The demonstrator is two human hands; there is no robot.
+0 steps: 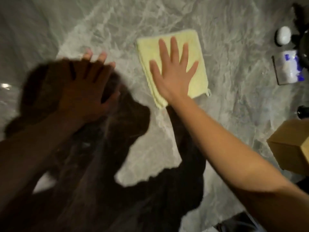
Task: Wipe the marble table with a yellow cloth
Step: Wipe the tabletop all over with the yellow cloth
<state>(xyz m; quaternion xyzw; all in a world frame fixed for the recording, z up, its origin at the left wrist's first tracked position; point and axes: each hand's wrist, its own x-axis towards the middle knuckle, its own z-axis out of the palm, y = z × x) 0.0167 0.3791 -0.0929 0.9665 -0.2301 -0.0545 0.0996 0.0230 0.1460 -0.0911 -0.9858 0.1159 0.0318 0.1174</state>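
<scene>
A folded pale yellow cloth [197, 52] lies flat on the grey-white marble table [234, 97], a little right of centre. My right hand [173, 71] presses down on it with straight, spread fingers, palm flat. My left hand [87, 84] rests flat on the bare marble to the left of the cloth, fingers spread, mostly in dark shadow, not touching the cloth.
At the right edge stand a white rounded object [283, 36], a blue-and-white packet [288, 66], dark objects [304, 46] and a brown cardboard box [292, 144]. A broad dark shadow covers the near left part of the table.
</scene>
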